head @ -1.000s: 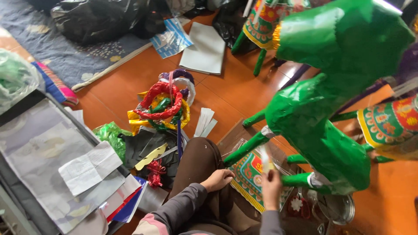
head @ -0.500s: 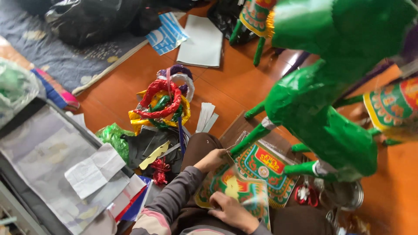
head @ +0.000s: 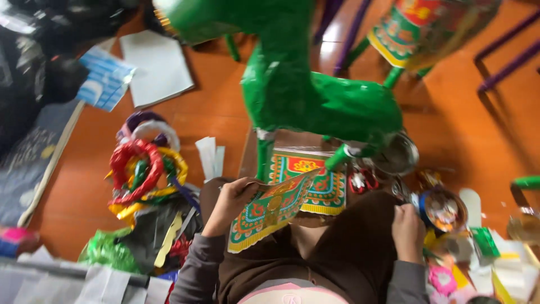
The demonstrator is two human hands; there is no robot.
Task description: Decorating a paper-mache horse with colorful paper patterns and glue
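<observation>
My left hand (head: 230, 204) grips the edge of a green, red and yellow patterned paper sheet (head: 273, 211), lifted above my lap. A second patterned sheet (head: 315, 179) lies on the floor under it, below a green paper horse figure (head: 315, 98). My right hand (head: 408, 231) rests at my right knee, beside a small round tin (head: 444, 209) with bits inside; its fingers are curled, and whether they hold anything is hidden. I sit in brown trousers on an orange wooden floor (head: 219, 84).
Coloured foil rings (head: 140, 171) pile up on the left, with white paper strips (head: 211, 156) beside them. White and blue sheets (head: 154, 65) lie farther back. A metal bowl (head: 396, 155) and red scissors (head: 363, 180) sit near the horse's legs. Another patterned figure (head: 433, 31) stands behind.
The view has swung right and closer. My left hand has lifted the patterned sheet off the floor pile. My right hand has left the sheet and moved right to the tin.
</observation>
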